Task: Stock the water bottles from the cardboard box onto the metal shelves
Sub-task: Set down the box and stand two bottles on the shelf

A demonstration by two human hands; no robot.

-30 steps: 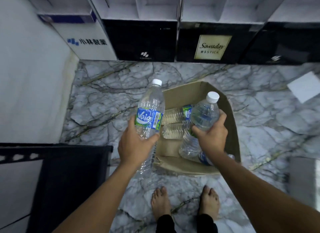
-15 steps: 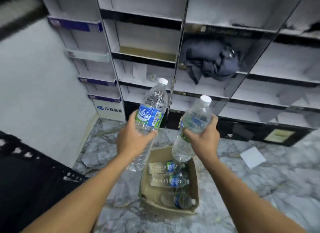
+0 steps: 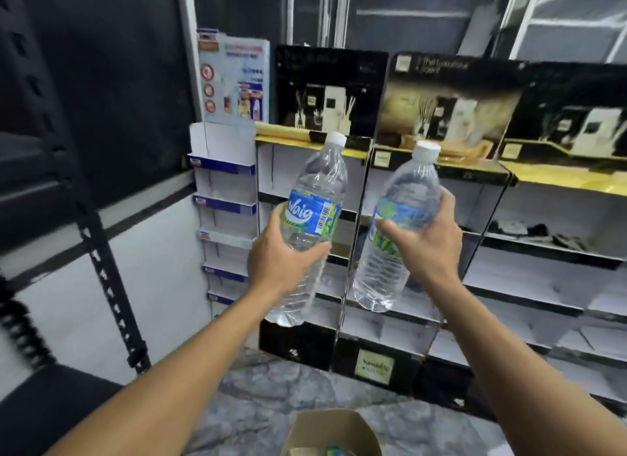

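Hands (image 3: 286,262) grip 2 ribbed clear plastic bottles (image 3: 314,214).

Cardboard box (image 3: 330,433) cut by bottom edge; its contents indistinct; lettering on black display boxes (image 3: 441,95) blurred

Marble floor (image 3: 258,398), white wall (image 3: 163,269)

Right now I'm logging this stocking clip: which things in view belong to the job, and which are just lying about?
Job:
- left hand gripping left bottle
- right hand gripping right bottle
- cardboard box
- black metal shelf frame

Lying about:
- diffuser display boards
- white cardboard display shelves
- blue-edged rack
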